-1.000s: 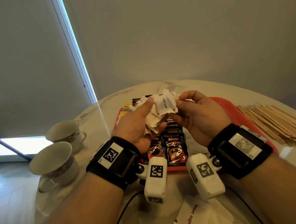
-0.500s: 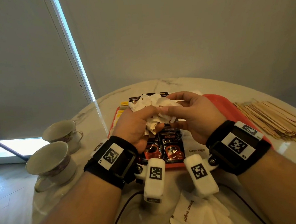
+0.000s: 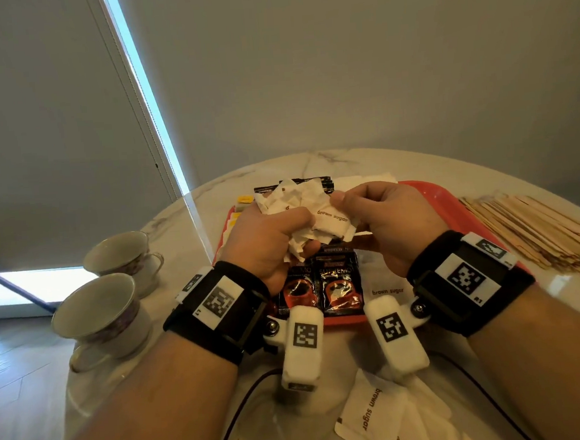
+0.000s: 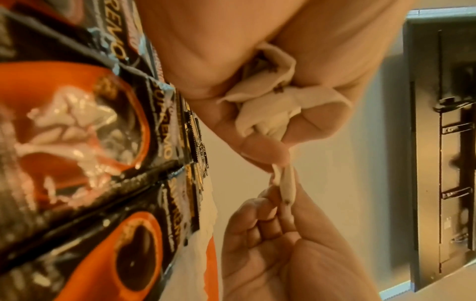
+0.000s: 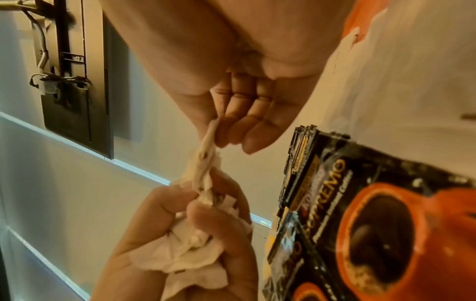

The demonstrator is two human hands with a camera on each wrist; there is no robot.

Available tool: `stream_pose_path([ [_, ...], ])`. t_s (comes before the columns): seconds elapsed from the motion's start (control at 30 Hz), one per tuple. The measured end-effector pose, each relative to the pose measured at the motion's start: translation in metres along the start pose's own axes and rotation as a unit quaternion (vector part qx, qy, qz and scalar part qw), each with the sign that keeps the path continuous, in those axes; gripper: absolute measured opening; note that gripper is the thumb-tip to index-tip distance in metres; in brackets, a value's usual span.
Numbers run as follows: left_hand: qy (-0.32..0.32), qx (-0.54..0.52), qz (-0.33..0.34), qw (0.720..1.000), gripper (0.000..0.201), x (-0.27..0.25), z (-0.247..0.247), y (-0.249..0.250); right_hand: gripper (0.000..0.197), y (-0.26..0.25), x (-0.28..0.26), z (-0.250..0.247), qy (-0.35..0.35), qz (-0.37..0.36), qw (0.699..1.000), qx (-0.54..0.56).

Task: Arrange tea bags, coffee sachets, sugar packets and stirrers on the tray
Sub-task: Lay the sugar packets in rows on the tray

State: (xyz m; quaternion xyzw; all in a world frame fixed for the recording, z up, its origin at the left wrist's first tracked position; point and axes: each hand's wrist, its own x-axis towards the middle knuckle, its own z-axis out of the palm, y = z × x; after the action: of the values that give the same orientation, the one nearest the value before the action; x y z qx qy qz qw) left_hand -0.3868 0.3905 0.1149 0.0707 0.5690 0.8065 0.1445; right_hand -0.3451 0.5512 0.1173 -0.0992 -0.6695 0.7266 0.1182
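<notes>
My left hand (image 3: pixel 279 234) grips a crumpled bunch of white brown sugar packets (image 3: pixel 289 202) above the red tray (image 3: pixel 452 205). My right hand (image 3: pixel 367 214) pinches one packet (image 3: pixel 331 218) of that bunch between thumb and fingers. The left wrist view shows the bunch (image 4: pixel 268 106) in my curled fingers and the pinched packet (image 4: pixel 285 183) stretched between both hands. In the right wrist view the same packet (image 5: pixel 206 154) runs from my right fingertips down to the bunch (image 5: pixel 190 254). Black and orange coffee sachets (image 3: pixel 320 283) lie on the tray under my hands. Wooden stirrers (image 3: pixel 529 227) lie right of the tray.
Two teacups (image 3: pixel 96 316) (image 3: pixel 122 252) stand at the table's left edge. Loose sugar packets (image 3: pixel 374 416) lie on the marble table near me, another (image 3: pixel 386 290) on the tray. Yellow tea bags (image 3: pixel 244 202) sit at the tray's far left. A cable runs under my wrists.
My hands came closer together over the tray. The right hand took a pinch on one packet and drew it a little to the right, so its label shows.
</notes>
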Motion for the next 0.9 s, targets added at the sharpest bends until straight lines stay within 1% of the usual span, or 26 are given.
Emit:
stream_pose_path([
  [0.13, 0.031, -0.062, 0.01, 0.998, 0.019, 0.001, -0.001, 0.004, 0.028, -0.002, -0.003, -0.001, -0.062, 0.055, 0.996, 0.02],
  [0.17, 0.035, -0.071, 0.006, 0.997, 0.018, 0.001, -0.002, 0.005, 0.026, -0.003, -0.003, -0.001, -0.063, 0.059, 0.996, 0.018],
  [0.23, 0.035, -0.08, -0.004, 0.996, 0.016, 0.001, -0.002, 0.005, 0.014, -0.006, -0.001, -0.002, -0.047, 0.06, 0.997, 0.031],
  [0.27, 0.034, -0.085, -0.006, 0.996, 0.014, 0.001, -0.002, 0.005, 0.01, -0.009, 0.002, -0.005, -0.032, 0.061, 0.996, 0.05],
  [0.37, 0.045, -0.108, -0.01, 0.993, 0.014, 0.002, -0.002, 0.007, 0.011, -0.015, 0.016, -0.021, 0.034, 0.071, 0.99, 0.118],
  [0.43, 0.053, -0.119, -0.011, 0.991, 0.016, 0.003, -0.004, 0.009, 0.015, -0.015, 0.035, -0.04, 0.11, 0.08, 0.982, 0.134],
  [0.5, 0.061, -0.123, -0.01, 0.99, 0.02, 0.004, -0.006, 0.01, 0.011, -0.011, 0.057, -0.063, 0.185, 0.106, 0.969, 0.127],
  [0.57, 0.063, -0.12, -0.007, 0.991, 0.022, 0.005, -0.006, 0.009, 0.011, -0.005, 0.073, -0.082, 0.218, 0.158, 0.96, 0.078],
  [0.63, 0.065, -0.119, -0.004, 0.991, 0.022, 0.005, -0.007, 0.009, 0.015, 0.0, 0.083, -0.096, 0.221, 0.2, 0.955, -0.008],
  [0.67, 0.069, -0.118, -0.004, 0.991, 0.023, 0.006, -0.007, 0.008, 0.014, 0.003, 0.087, -0.1, 0.218, 0.213, 0.951, -0.046],
  [0.77, 0.067, -0.121, -0.007, 0.99, 0.023, 0.006, -0.007, 0.009, 0.009, 0.006, 0.091, -0.105, 0.206, 0.238, 0.941, -0.126],
  [0.83, 0.068, -0.122, -0.011, 0.99, 0.023, 0.007, -0.008, 0.008, 0.012, 0.005, 0.091, -0.102, 0.186, 0.243, 0.934, -0.183],
  [0.9, 0.067, -0.12, -0.013, 0.99, 0.026, 0.008, -0.009, 0.007, 0.015, 0.005, 0.093, -0.099, 0.175, 0.241, 0.931, -0.209],
])
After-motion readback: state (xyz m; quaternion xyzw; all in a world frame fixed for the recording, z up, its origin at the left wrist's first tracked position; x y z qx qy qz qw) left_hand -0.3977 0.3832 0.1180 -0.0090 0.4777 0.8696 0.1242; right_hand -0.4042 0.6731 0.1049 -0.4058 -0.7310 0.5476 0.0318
